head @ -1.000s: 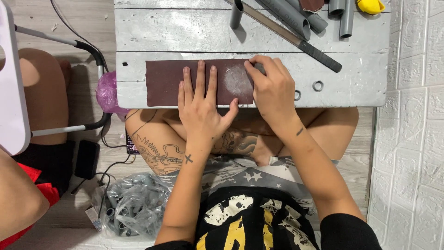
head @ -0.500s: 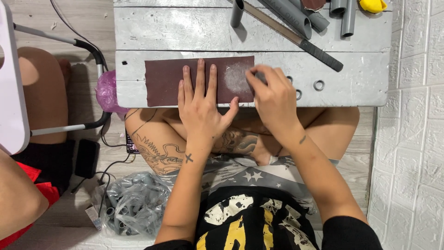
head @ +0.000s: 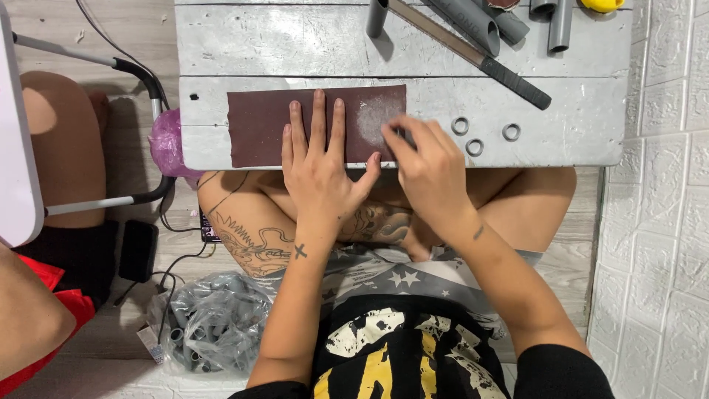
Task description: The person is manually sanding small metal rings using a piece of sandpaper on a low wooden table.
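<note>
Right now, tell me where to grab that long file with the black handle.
Grip the file by its black handle, the lower right end, probably coming from the right. It lies flat and slanted on the grey table; its bare blade runs up-left between grey pipes, while the handle lies clear.

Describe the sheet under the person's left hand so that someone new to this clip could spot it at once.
On the grey wooden board across the person's lap, look along the near plank. The left hand lies flat on a long dark reddish-brown sandpaper sheet. It is the only flat, dark thing there, with a pale dusty patch beside the right hand; the small grey rings lie apart to its right.
</note>
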